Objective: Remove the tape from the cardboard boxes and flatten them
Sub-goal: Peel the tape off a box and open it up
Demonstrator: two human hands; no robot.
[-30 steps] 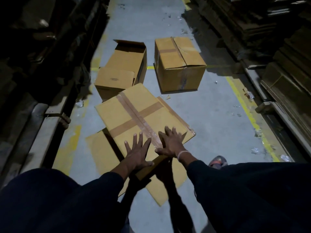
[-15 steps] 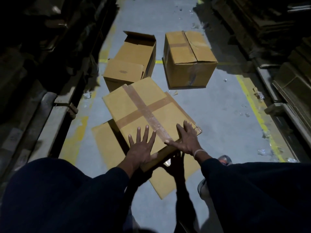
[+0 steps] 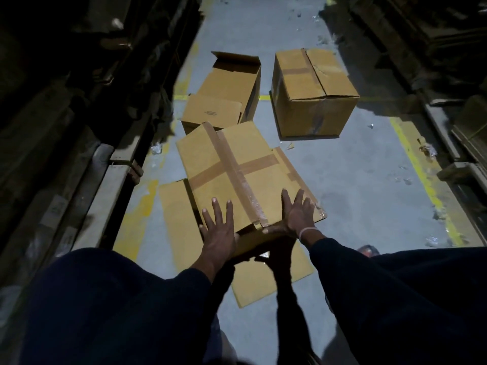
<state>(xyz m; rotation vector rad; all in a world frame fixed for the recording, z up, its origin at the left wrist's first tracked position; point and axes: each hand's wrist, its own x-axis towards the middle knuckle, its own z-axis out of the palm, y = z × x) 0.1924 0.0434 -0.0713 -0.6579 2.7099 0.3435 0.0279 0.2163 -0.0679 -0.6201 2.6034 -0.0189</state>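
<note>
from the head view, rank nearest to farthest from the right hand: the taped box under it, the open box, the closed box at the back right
1. Taped box: directly under the right hand, which presses on its near edge.
2. Closed box: ahead, on the right side of the aisle.
3. Open box: ahead to the left; only slightly farther than the closed one, a near call.

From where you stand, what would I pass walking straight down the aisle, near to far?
Flat cardboard sheet → left hand and right hand pressing the taped box → open box and, beside it, sealed box.
</note>
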